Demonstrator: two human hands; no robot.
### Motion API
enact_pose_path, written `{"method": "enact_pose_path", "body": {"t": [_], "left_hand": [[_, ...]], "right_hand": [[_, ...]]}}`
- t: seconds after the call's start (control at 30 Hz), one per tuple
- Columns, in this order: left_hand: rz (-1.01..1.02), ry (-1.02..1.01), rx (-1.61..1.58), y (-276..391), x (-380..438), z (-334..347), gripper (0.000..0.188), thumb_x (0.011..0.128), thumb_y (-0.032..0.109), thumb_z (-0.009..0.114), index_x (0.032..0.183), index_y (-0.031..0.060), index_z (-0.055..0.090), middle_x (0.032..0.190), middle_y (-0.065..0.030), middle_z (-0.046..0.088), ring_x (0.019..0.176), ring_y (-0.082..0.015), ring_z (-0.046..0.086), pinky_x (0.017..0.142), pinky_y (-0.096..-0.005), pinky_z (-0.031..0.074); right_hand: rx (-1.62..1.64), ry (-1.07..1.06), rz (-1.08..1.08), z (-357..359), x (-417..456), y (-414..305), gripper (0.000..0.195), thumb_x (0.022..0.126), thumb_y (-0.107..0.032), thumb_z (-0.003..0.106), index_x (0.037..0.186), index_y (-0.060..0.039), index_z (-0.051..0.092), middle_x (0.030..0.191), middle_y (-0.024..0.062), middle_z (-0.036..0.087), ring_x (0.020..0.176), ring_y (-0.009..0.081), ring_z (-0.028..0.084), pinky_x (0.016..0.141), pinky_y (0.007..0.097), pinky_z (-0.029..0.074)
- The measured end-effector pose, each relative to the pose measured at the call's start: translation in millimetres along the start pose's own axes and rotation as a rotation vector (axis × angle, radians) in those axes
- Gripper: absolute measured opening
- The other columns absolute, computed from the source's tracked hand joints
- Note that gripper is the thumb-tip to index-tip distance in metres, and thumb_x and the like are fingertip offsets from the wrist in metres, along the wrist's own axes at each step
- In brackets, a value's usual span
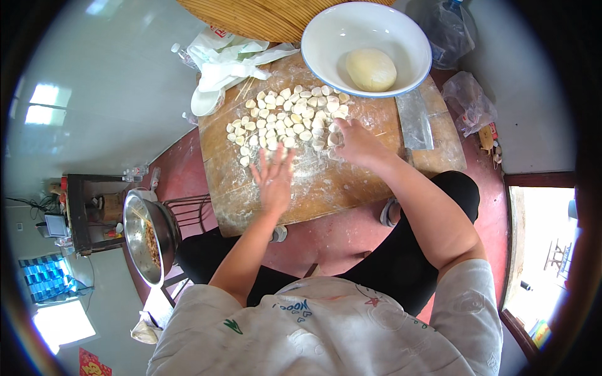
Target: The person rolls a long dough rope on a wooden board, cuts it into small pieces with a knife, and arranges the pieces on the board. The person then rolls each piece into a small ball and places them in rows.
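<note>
Many small cut dough pieces [280, 120], dusted with flour, lie spread over a wooden board [324, 192]. My left hand [275, 181] is at the near edge of the pieces, palm down with its fingers apart; its fingertips reach the closest ones. At the right end of the pieces, my right hand [358, 141] touches or hovers over a few, its fingers partly hidden by the hand itself. Whether it grips a piece cannot be made out. Right of it lies a cleaver [415, 121] with a broad metal blade. Behind, a large white enamel bowl [324, 42] holds a dough ball [371, 69].
A metal basin [136, 249] with a brown filling and chopsticks stands at my left on a chair [186, 202]. Plastic bags [230, 61] and a small white bowl [205, 102] sit at the board's back left. A round woven tray [263, 19] is beyond.
</note>
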State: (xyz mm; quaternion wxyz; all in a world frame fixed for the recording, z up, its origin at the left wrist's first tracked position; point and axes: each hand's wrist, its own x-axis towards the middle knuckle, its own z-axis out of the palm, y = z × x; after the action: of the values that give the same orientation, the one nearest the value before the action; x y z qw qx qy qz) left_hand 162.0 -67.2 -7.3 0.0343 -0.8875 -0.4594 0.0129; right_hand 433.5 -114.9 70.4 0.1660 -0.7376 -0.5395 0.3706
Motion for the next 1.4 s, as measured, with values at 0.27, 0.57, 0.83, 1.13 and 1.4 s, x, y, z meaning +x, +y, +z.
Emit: {"method": "enact_pose_path", "body": {"t": [0.27,0.57,0.83,1.13,1.4], "left_hand": [[-0.227,0.009,-0.292,-0.4,97.6,-27.2,0.056,0.106,0.045,0.047,0.159,0.0352,0.035,0.17,0.0049,0.022,0.158,-0.0369,0.008,0.126,-0.0595,0.005],[0.23,-0.026,-0.302,34.2,50.4,-23.6,0.058,0.105,0.033,0.052,0.159,0.0355,0.033,0.168,0.004,0.03,0.154,-0.0241,0.027,0.127,-0.0592,0.008],[-0.212,0.317,-0.329,-96.0,40.4,30.9,0.068,0.102,0.054,0.05,0.161,0.0249,0.033,0.171,-0.0089,0.019,0.156,-0.0418,0.013,0.127,-0.0535,0.009],[0.03,0.023,-0.512,-42.3,120.8,-0.5,0.059,0.1,0.053,0.056,0.155,0.0351,0.044,0.171,0.0002,0.019,0.156,-0.0459,0.003,0.127,-0.0583,0.005],[0.251,-0.071,-0.242,-51.1,31.3,-16.9,0.056,0.101,0.045,0.057,0.153,0.0274,0.048,0.17,-0.0028,0.025,0.157,-0.0399,0.013,0.125,-0.0598,0.003]], "right_hand": [[-0.039,-0.355,-0.121,8.0,16.4,-1.7,0.051,0.086,-0.016,0.066,0.134,-0.0016,0.056,0.133,0.0276,0.056,0.118,0.0416,0.062,0.105,0.0471,0.048],[-0.106,-0.215,-0.362,23.3,5.5,12.5,0.059,0.086,-0.017,0.071,0.142,-0.0111,0.055,0.124,0.0184,0.053,0.122,0.0373,0.052,0.106,0.0456,0.044],[-0.014,-0.154,-0.227,23.5,13.9,9.2,0.067,0.085,-0.013,0.07,0.148,-0.0139,0.05,0.137,0.0224,0.048,0.132,0.0401,0.048,0.11,0.0477,0.044],[0.05,-0.132,-0.256,19.9,16.7,9.6,0.064,0.084,-0.013,0.073,0.144,-0.0105,0.054,0.132,0.0214,0.053,0.125,0.0383,0.055,0.107,0.0434,0.046],[0.057,-0.04,-0.237,22.3,6.9,7.0,0.051,0.087,-0.014,0.068,0.136,-0.0054,0.056,0.128,0.0214,0.058,0.118,0.037,0.06,0.102,0.0429,0.049]]}}
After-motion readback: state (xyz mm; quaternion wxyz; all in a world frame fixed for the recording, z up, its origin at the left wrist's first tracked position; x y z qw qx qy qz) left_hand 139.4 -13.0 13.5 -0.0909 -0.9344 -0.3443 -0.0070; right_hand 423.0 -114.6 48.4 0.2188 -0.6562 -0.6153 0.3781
